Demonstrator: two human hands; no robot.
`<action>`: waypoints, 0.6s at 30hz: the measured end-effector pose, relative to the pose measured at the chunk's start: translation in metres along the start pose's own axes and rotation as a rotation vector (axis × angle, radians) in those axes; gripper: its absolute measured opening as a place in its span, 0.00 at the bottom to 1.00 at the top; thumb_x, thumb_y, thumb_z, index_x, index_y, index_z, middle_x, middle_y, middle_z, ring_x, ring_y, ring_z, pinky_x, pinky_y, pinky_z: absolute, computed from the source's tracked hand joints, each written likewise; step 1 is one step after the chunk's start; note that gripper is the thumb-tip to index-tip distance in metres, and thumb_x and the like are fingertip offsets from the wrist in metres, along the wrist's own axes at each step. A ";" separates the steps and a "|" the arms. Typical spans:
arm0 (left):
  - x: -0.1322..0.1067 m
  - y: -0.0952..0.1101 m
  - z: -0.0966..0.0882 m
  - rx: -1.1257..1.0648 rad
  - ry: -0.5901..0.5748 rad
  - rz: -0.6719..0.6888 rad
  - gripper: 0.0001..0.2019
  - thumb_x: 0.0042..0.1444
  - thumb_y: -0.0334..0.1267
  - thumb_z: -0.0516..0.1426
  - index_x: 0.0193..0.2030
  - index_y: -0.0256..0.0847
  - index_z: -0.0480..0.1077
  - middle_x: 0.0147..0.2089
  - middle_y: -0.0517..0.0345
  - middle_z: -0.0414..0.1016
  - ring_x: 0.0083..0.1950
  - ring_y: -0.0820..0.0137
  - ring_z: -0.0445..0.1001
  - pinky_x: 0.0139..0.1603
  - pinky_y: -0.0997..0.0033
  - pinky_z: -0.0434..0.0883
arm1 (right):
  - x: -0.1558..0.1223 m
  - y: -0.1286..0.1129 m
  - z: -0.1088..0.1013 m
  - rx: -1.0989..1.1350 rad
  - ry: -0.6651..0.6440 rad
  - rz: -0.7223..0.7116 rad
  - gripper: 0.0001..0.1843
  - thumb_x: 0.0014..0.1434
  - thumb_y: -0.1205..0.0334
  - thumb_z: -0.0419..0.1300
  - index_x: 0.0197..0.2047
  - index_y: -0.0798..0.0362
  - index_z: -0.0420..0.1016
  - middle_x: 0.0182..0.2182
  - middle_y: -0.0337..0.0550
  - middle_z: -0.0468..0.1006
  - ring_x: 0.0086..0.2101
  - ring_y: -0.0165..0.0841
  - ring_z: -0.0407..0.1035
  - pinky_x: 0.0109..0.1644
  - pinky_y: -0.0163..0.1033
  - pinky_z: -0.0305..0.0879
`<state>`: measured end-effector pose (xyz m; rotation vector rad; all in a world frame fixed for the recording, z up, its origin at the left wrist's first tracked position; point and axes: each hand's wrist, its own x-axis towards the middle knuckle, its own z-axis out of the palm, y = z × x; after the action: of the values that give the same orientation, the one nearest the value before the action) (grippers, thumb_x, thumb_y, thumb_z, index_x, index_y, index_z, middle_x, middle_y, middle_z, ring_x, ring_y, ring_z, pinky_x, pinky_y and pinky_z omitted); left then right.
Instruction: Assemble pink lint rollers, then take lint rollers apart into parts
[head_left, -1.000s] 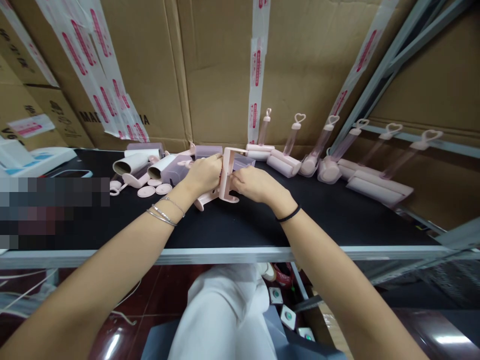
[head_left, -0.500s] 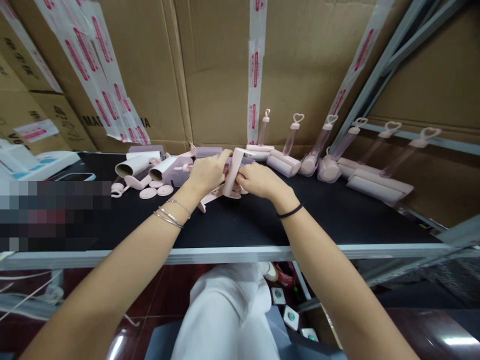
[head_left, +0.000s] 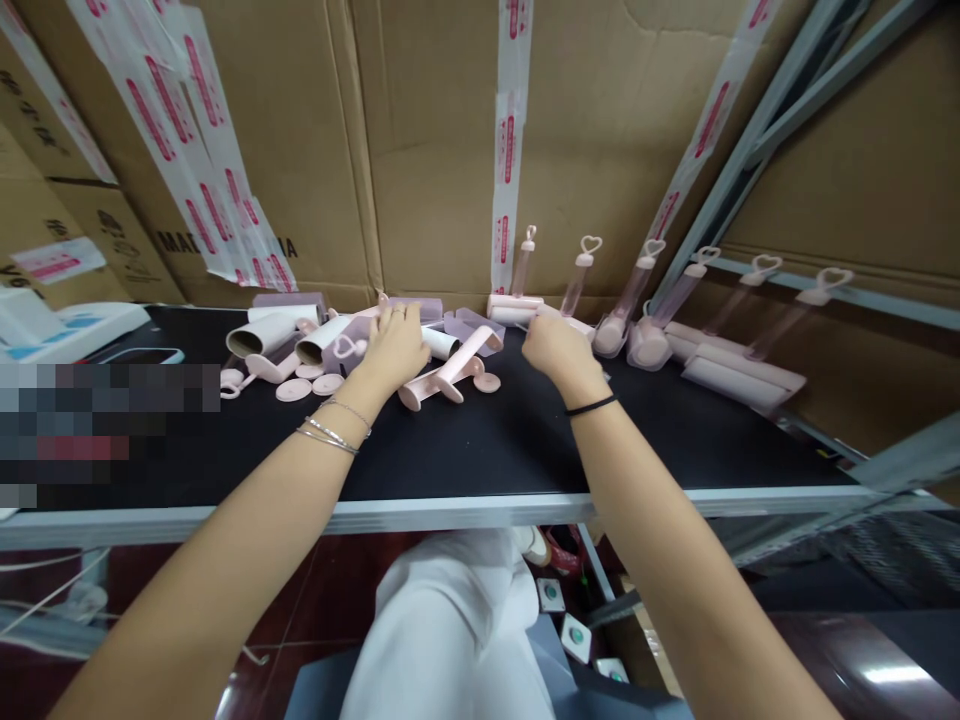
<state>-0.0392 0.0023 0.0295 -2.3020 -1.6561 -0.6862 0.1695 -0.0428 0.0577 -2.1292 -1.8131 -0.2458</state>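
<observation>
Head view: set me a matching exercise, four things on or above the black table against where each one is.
1. pink handle frame
2. round pink caps
3. heart-topped rollers
4. printed tape strip

A. hanging down the cardboard wall
B. in a row at the back right of the table
C. flat on the table, left of the left hand
D. lying between the left hand and the right hand

Pairs: 1-D, 2-C, 3-B, 4-A.
</observation>
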 end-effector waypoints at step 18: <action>-0.004 0.006 -0.008 -0.017 -0.008 -0.012 0.24 0.59 0.35 0.51 0.62 0.30 0.60 0.61 0.37 0.65 0.65 0.49 0.58 0.64 0.46 0.56 | 0.037 0.054 0.041 -0.117 0.122 0.247 0.18 0.58 0.69 0.54 0.51 0.67 0.74 0.56 0.65 0.64 0.45 0.46 0.73 0.46 0.44 0.68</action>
<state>-0.0367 -0.0064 0.0355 -2.3112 -1.6754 -0.6964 0.2260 -0.0014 0.0249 -2.3359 -1.4854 -0.4187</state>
